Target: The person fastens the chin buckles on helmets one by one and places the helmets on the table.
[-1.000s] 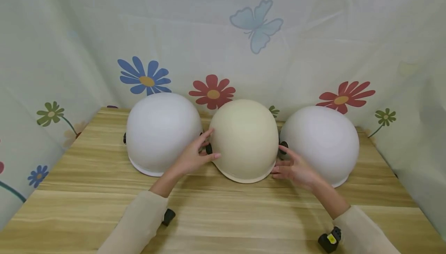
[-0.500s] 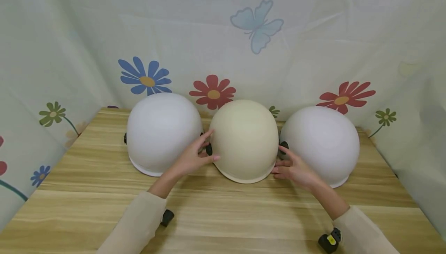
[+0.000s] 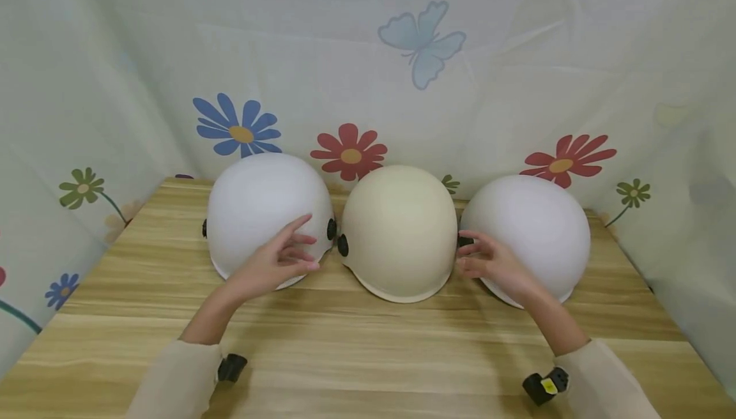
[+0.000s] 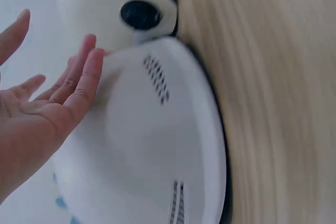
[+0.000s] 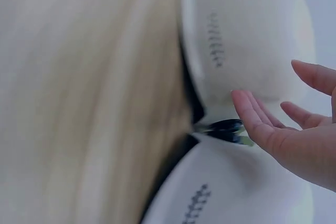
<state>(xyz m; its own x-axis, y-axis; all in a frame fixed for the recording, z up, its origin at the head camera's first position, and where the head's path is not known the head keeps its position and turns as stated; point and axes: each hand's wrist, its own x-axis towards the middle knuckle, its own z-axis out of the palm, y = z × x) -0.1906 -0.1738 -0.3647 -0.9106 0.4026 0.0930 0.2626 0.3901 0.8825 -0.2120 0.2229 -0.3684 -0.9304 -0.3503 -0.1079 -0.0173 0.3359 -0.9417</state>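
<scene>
Three helmets rest dome up along the far part of the wooden worktop [image 3: 356, 355]: a left white helmet [image 3: 259, 192], a cream helmet [image 3: 399, 234] in the middle and a right white helmet [image 3: 535, 227]. Behind them hangs a flowered sheet [image 3: 322, 55].

My left hand [image 3: 270, 269] is loose and wide, holding nothing, on the near side of the left white helmet and apart from the cream one. My right hand [image 3: 500, 266] is relaxed too, fingers slightly bent around nothing, close to the cream helmet's right edge and in front of the right white helmet; whether a fingertip brushes either shell I can't tell.

A narrow gap shows between the left white helmet and the cream helmet, with a round black fitting [image 3: 331, 229] and another black fitting [image 3: 343, 245] facing each other across it. On the other side, my fingers hide part of where the cream and right white helmets meet.

I judge the step in hand to be lining the helmets up side by side, with the middle one already in its place. The next move seems to call for keeping both hands clear of the shells, or only a light nudge if the spacing looks uneven.
</scene>
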